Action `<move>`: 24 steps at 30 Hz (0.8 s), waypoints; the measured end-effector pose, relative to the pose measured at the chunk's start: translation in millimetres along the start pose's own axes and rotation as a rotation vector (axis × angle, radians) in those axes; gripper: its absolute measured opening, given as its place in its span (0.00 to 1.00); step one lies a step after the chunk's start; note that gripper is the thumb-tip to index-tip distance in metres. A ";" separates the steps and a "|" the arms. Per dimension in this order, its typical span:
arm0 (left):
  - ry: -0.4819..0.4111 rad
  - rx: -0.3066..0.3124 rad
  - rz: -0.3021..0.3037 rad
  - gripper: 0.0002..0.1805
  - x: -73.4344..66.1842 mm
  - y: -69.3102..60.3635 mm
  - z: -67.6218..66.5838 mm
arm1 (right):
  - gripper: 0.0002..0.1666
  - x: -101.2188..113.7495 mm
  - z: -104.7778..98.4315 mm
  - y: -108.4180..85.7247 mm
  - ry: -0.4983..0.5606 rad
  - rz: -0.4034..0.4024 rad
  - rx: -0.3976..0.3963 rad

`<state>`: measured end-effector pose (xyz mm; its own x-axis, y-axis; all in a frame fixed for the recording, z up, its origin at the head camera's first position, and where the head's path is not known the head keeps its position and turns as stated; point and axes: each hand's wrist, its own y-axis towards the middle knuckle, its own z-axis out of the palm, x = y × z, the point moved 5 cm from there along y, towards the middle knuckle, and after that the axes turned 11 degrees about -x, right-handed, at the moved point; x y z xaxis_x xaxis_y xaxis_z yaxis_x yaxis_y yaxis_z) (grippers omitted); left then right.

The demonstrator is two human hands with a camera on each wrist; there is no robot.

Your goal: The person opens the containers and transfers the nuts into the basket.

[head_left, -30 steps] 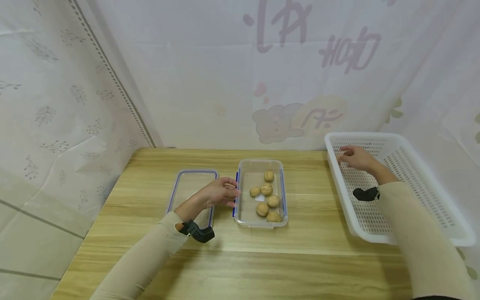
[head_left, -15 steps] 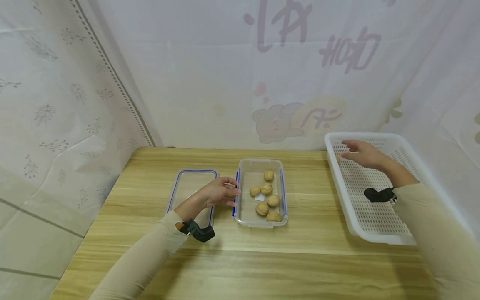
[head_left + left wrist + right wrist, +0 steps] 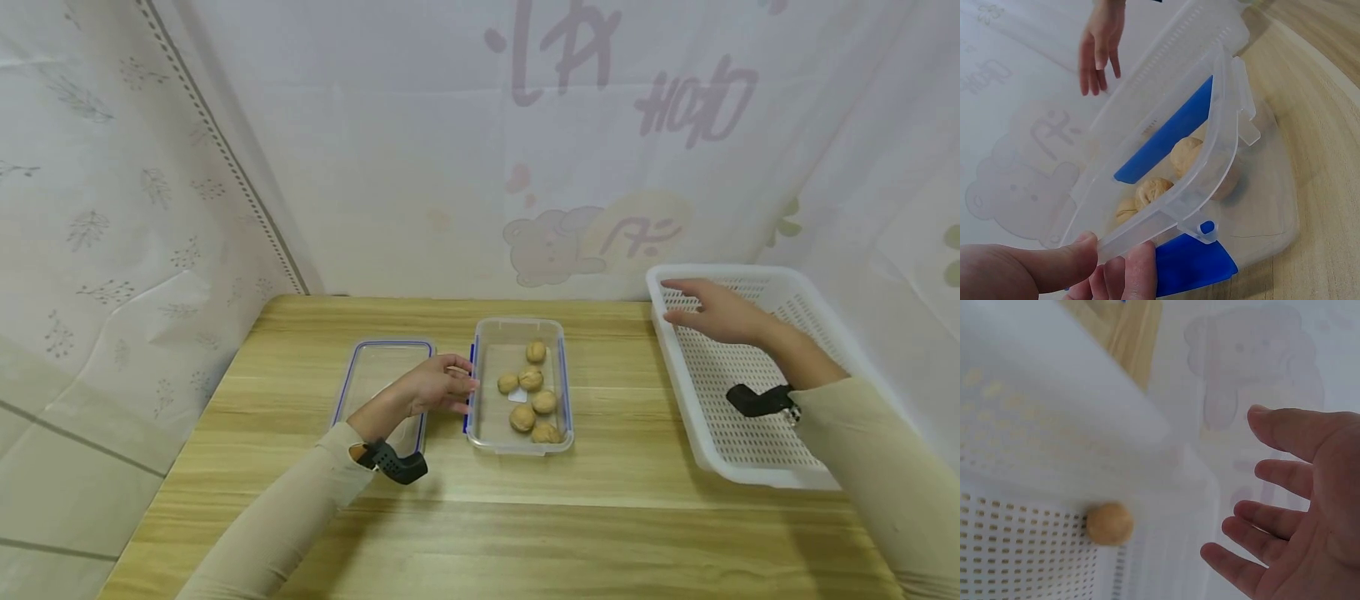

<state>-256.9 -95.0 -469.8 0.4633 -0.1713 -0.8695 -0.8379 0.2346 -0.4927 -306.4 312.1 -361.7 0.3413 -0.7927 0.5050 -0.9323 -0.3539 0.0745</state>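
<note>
A clear lidless food container point(image 3: 491, 437) holds several walnuts point(image 3: 522, 418) on the table. At its left side my left hand point(image 3: 435, 386) grips the edge: in the left wrist view the thumb point(image 3: 1082, 253) meets the rim, with fingers beside a blue side clip point(image 3: 1188, 265). My right hand point(image 3: 723, 312) hovers over the far left corner of a white perforated basket point(image 3: 701, 454), its fingers spread around nothing. One walnut point(image 3: 1110, 524) lies inside that basket near its corner in the right wrist view; in the head view the right hand seems to cover it.
Left of the container lies its clear lid point(image 3: 382, 358) with a blue seal, partly under the left hand and wrist. Printed cloth point(image 3: 420, 167) hangs behind the wooden table point(image 3: 600, 533). The basket's raised walls stand at the table's right.
My right hand has risen a little with its fingers spreading, drawn right, then shifted back left over the basket's corner. The left hand, container and walnuts in it stay as they were.
</note>
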 end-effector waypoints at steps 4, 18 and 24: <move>0.001 0.000 -0.001 0.24 -0.3 -0.5 -0.6 | 0.38 20.7 6.2 1.8 -0.053 -0.061 -0.004; -0.014 0.005 -0.006 0.24 0.0 -1.8 -0.3 | 0.38 74.7 37.7 5.8 -0.099 -0.152 0.068; -0.008 0.002 0.003 0.22 0.6 1.0 -1.0 | 0.39 85.8 50.8 11.0 -0.083 -0.155 0.101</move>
<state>-257.8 -95.8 -470.7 0.4627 -0.1627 -0.8714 -0.8389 0.2375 -0.4898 -281.3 215.0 -361.3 0.4928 -0.7615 0.4210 -0.8522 -0.5201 0.0569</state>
